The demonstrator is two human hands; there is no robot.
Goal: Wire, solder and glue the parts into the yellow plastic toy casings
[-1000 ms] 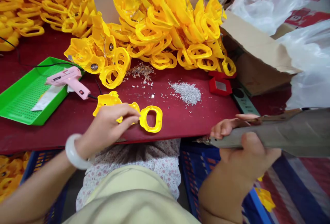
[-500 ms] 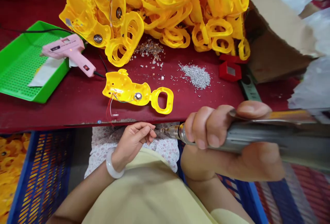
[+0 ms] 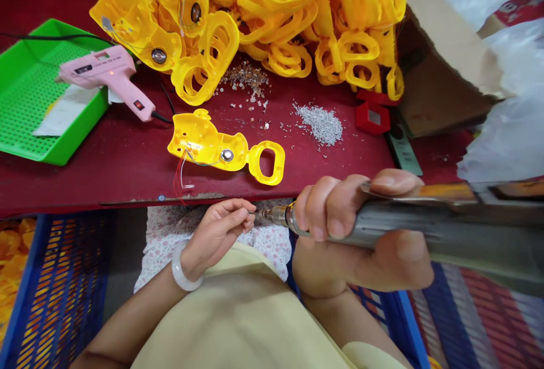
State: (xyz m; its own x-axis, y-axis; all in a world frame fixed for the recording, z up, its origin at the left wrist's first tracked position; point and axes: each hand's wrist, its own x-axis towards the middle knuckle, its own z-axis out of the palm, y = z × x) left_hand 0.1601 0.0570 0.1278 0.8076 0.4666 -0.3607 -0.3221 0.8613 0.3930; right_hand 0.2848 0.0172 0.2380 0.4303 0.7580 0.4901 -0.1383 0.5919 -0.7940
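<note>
Glue gun [image 3: 108, 77] left of shell [image 3: 221, 148]

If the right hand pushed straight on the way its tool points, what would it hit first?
Probably the pinched fingertips of the left hand: the screwdriver in the right hand points left, almost touching them, though depth is unclear.

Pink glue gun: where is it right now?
Head view, upper left: the pink glue gun lies on the red table, its nozzle end over the right edge of the green tray, left of the lone yellow shell.
</note>
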